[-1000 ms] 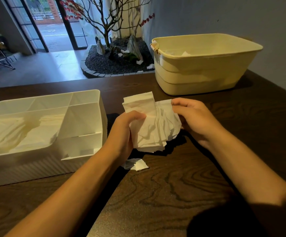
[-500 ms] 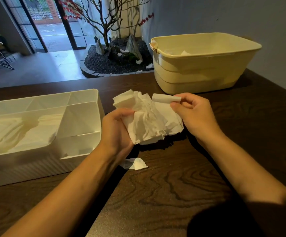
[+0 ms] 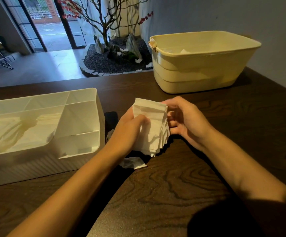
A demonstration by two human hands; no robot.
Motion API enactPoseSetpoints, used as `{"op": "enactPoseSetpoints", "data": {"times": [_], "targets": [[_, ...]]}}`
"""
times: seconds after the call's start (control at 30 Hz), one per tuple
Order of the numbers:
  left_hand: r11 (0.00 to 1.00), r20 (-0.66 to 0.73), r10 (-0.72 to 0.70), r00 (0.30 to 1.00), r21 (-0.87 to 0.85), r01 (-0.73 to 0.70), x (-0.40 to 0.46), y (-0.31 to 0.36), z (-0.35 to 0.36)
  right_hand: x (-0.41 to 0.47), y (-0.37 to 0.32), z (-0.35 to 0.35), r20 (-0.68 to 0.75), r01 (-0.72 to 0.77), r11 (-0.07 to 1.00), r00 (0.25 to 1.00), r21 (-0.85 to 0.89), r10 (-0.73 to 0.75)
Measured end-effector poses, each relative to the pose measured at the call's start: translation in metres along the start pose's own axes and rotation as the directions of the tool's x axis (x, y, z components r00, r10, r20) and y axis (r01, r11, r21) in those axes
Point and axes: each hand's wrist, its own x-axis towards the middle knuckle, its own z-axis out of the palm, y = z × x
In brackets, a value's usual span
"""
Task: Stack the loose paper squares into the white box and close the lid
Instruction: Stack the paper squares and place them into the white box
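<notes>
A stack of white paper squares (image 3: 153, 127) is held upright above the dark wooden table (image 3: 173, 194). My left hand (image 3: 130, 129) grips its left side with the thumb across the front. My right hand (image 3: 185, 118) lies against the stack's right edge, fingers loosely curled around it. The white box (image 3: 80, 161) stands to the left, open, with dividers and white paper inside its large compartment. One loose paper square (image 3: 133, 163) lies on the table below my hands. No lid shows apart from the box.
A cream plastic tub (image 3: 202, 65) stands at the back right with a bit of white paper inside. Beyond the table's far edge are an indoor rock garden with a bare tree and a glass door.
The crumpled, fanned-out paper has been gathered into a tidier flat stack. My right hand dropped from pinching the top corner to the stack's right edge.
</notes>
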Motion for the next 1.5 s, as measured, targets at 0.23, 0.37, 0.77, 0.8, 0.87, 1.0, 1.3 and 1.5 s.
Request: {"op": "enactPoseSetpoints", "data": {"times": [0.23, 0.37, 0.77, 0.8, 0.87, 1.0, 1.3, 1.5], "targets": [[0.961, 0.14, 0.103, 0.985, 0.242, -0.135, -0.001, -0.004, -0.005, 0.002, -0.001, -0.005, -0.08, 0.087, 0.992, 0.992, -0.094, -0.094], [0.989, -0.023, 0.106, 0.994, 0.105, -0.103, 0.007, -0.007, -0.01, 0.002, -0.008, -0.015, -0.116, 0.157, 0.977, 0.983, 0.142, -0.141], [0.976, -0.097, 0.218, 0.971, 0.049, -0.214, 0.004, -0.025, 0.002, 0.011, 0.019, -0.006, -0.08, 0.206, 0.878, 0.961, -0.433, -0.265], [0.974, -0.087, 0.226, 0.97, 0.051, -0.222, 0.004, -0.026, 0.001, 0.012, 0.021, -0.007, -0.076, 0.215, 0.87, 0.958, -0.443, -0.276], [0.967, -0.08, 0.251, 0.965, 0.071, -0.245, 0.004, -0.027, 0.0, 0.013, 0.023, -0.01, -0.083, 0.221, 0.869, 0.955, -0.443, -0.285], [0.86, -0.103, 0.486, 0.868, 0.232, -0.454, 0.005, -0.023, -0.008, 0.012, 0.022, -0.016, -0.104, 0.215, 0.896, 0.956, -0.388, -0.275], [0.756, -0.131, 0.502, 0.855, 0.546, -0.361, 0.003, -0.026, -0.009, 0.017, 0.028, -0.018, -0.077, 0.301, 0.835, 0.924, -0.461, -0.375], [0.791, -0.245, 0.501, 0.83, 0.52, -0.323, 0.001, -0.022, -0.009, 0.017, 0.028, -0.021, -0.055, 0.317, 0.797, 0.915, -0.513, -0.4]]}}
